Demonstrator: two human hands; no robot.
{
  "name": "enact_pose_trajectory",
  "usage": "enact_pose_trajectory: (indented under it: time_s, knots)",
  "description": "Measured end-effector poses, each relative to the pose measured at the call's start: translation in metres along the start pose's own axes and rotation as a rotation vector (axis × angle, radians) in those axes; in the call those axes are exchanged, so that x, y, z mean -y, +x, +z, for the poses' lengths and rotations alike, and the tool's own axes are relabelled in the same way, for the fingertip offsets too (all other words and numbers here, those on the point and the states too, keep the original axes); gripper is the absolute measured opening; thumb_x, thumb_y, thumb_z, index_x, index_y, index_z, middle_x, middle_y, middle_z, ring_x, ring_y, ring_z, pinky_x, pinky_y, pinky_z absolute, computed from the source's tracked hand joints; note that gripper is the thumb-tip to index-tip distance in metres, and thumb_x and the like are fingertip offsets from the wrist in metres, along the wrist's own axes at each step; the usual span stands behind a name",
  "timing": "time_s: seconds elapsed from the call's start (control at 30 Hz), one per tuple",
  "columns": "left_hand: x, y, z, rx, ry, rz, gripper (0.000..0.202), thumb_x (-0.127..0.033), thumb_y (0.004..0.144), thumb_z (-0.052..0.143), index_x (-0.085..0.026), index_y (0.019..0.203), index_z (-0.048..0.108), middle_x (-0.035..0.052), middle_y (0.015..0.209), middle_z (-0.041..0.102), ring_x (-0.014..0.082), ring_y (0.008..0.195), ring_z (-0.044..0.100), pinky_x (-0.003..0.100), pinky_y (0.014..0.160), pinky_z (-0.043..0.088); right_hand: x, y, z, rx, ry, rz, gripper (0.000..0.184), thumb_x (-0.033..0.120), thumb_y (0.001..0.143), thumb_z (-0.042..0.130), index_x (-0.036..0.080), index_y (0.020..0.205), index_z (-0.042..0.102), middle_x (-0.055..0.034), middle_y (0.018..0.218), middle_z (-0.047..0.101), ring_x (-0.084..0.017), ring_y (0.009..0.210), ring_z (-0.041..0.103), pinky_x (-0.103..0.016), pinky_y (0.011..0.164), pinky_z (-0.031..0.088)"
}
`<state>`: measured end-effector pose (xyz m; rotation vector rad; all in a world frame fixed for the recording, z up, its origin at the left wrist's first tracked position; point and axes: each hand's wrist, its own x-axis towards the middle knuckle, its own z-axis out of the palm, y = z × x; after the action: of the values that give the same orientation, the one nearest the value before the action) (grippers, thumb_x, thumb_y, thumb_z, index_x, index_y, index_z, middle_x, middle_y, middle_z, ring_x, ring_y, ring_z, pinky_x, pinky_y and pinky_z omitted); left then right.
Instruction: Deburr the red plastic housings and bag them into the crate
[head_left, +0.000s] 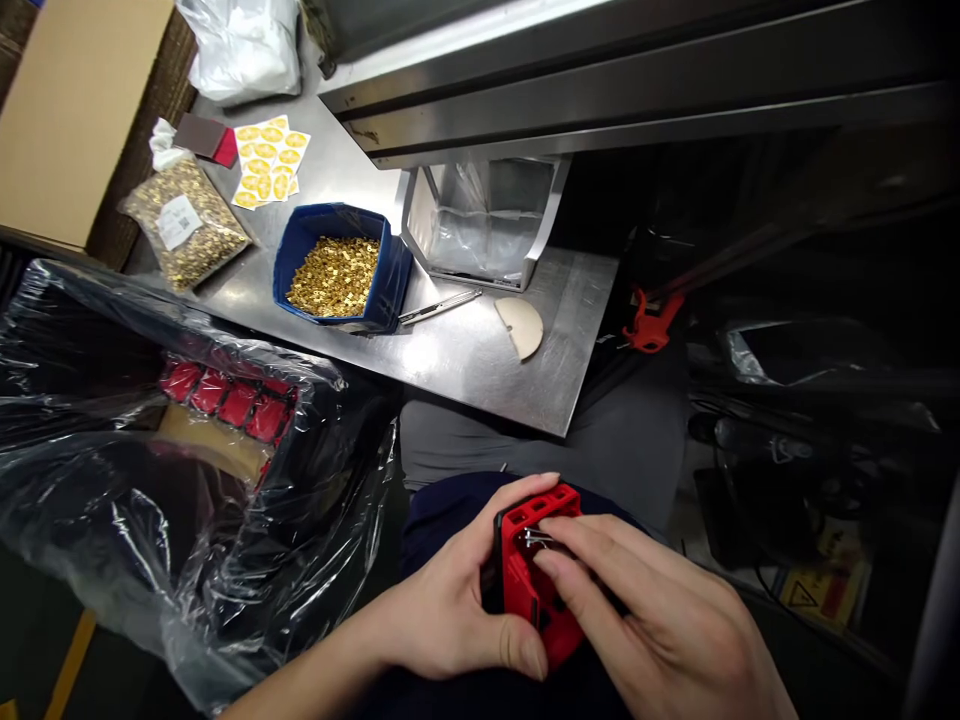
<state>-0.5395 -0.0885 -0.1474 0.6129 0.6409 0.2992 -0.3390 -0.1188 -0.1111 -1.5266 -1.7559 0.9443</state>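
Note:
My left hand point(469, 590) is wrapped round a red and black plastic housing point(517, 590), held above the lap with its hollow side towards my right hand. Thumb and forefinger of my right hand point(645, 600) are pinched at a small silvery metal part point(532, 538) inside the housing's opening. The exact kind of that part is too small to make out. A blue bin point(394, 265) of small brass-coloured pieces point(337, 278) stands on the metal table beyond my hands.
On the metal table point(465, 370) lie a utility knife point(441, 307), a half-round beige piece point(521, 328), a bag of brass pieces point(187, 225) and sticker sheets point(270, 160). A plastic-lined box point(315, 400) with red parts point(236, 403) stands left. A metal beam point(600, 90) overhangs the back.

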Motion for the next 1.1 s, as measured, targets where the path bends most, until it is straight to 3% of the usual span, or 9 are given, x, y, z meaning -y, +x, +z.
enact_pose_trajectory:
  time_s: [0.23, 0.47, 0.7, 0.9, 1.1]
  knots:
    - [0.0, 0.001, -0.004, 0.017, -0.01, -0.005, 0.098, -0.029, 0.077, 0.087, -0.039, 0.154, 0.028, 0.0109, 0.157, 0.04, 0.0356, 0.141, 0.043, 0.051, 0.118, 0.033, -0.003, 0.001, 0.008, 0.009, 0.097, 0.087, 0.022, 0.012, 0.096, 0.059, 0.023, 0.113, 0.069, 0.001, 0.102, 0.074, -0.011, 0.09, 0.071, -0.017, 0.084, 0.057]
    - [0.004, 0.003, -0.003, 0.022, -0.173, 0.004, 0.093, -0.042, 0.078, 0.085, -0.035, 0.151, 0.029, 0.0152, 0.155, 0.041, 0.0389, 0.142, 0.041, 0.058, 0.118, 0.03, -0.005, -0.004, 0.002, -0.067, 0.039, 0.262, 0.017, 0.025, 0.094, 0.065, 0.032, 0.11, 0.068, 0.0082, 0.094, 0.076, -0.006, 0.069, 0.071, -0.006, 0.065, 0.056]
    - [0.006, 0.004, 0.001, 0.015, -0.226, 0.052, 0.089, -0.026, 0.076, 0.088, -0.035, 0.145, 0.033, 0.0142, 0.15, 0.044, 0.0348, 0.134, 0.052, 0.057, 0.115, 0.035, 0.004, -0.013, 0.018, -0.017, 0.05, 0.298, 0.021, 0.026, 0.093, 0.065, 0.031, 0.113, 0.069, 0.0056, 0.103, 0.078, -0.011, 0.083, 0.077, -0.009, 0.067, 0.059]
    - [0.006, 0.003, 0.001, 0.009, -0.199, 0.065, 0.097, -0.007, 0.065, 0.092, -0.036, 0.139, 0.038, 0.0107, 0.149, 0.046, 0.0291, 0.126, 0.057, 0.052, 0.11, 0.041, 0.005, -0.017, 0.024, 0.016, 0.136, 0.319, 0.02, 0.028, 0.095, 0.064, 0.031, 0.113, 0.07, 0.0054, 0.101, 0.079, -0.012, 0.08, 0.077, -0.01, 0.065, 0.06]
    - [0.007, 0.003, 0.003, -0.007, -0.161, 0.098, 0.088, -0.018, 0.074, 0.088, -0.034, 0.141, 0.035, 0.0127, 0.148, 0.047, 0.0284, 0.125, 0.057, 0.052, 0.11, 0.041, 0.002, -0.015, 0.026, 0.019, 0.137, 0.321, 0.016, 0.03, 0.095, 0.064, 0.031, 0.109, 0.071, 0.0057, 0.094, 0.079, -0.011, 0.072, 0.076, -0.01, 0.062, 0.059]
